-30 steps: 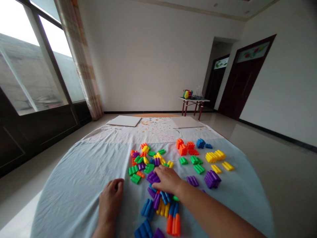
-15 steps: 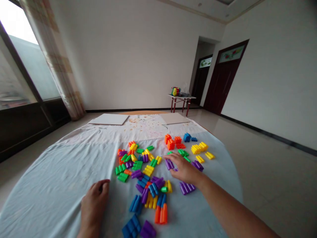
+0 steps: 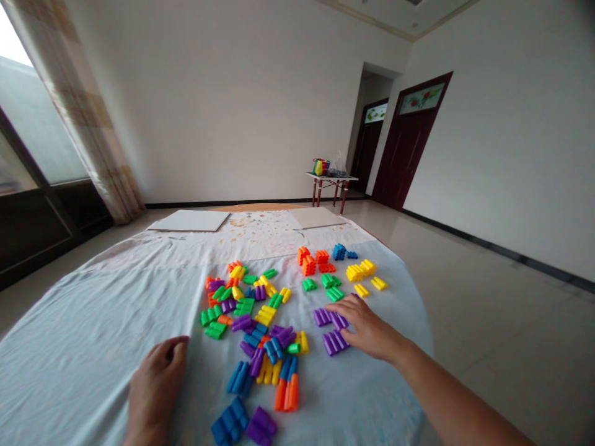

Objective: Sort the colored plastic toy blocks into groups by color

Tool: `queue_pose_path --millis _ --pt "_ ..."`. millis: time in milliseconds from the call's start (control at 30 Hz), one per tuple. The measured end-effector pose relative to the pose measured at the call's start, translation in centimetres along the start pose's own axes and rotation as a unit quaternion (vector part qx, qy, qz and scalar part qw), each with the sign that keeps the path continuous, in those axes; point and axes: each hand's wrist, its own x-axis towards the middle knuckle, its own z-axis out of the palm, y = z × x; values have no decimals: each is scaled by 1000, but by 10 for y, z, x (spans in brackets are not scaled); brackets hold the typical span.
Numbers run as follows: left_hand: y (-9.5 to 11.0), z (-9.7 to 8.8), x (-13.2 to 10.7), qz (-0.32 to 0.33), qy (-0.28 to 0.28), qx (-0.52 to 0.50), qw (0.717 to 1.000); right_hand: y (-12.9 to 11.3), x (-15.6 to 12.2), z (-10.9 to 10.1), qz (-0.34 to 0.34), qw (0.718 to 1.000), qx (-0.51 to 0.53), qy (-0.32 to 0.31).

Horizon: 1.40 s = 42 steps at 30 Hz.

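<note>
Purple blocks (image 3: 331,331) sit grouped by colour, apart from the mixed heap (image 3: 244,306); the open right grip (image 3: 367,329) touches them, the loosely open left grip (image 3: 155,390) rests on the pale cloth (image 3: 93,334).

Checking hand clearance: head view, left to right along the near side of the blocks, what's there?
left hand, blue blocks, purple blocks, orange blocks, more purple blocks, right hand
</note>
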Motion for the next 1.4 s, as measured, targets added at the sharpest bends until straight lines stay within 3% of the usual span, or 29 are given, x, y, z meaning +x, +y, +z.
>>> queue_pose_path --millis 167,333,467,700,833,1033,1167,1400 --pt "-3 2 2 2 5 0 1000 2 -17 -2 14 1000 18 -9" --pt "-6 4 4 15 7 -10 1000 -2 -3 3 -4 1000 19 3" --pt "-7 4 3 19 13 -17 1000 -7 7 9 -25 999 15 -40" --pt "-5 3 2 9 7 -14 1000 -3 0 26 -27 997 6 -76" --pt "-3 3 1 7 9 -9 1000 -5 -3 25 -27 997 -5 -77" --pt "2 2 -3 10 20 -9 1000 -30 4 19 -52 998 4 -25" --pt "1 2 -5 16 20 -14 1000 -52 25 35 -71 997 35 -10" --pt "1 2 -3 33 29 -21 999 -67 55 65 -22 998 -19 -51"
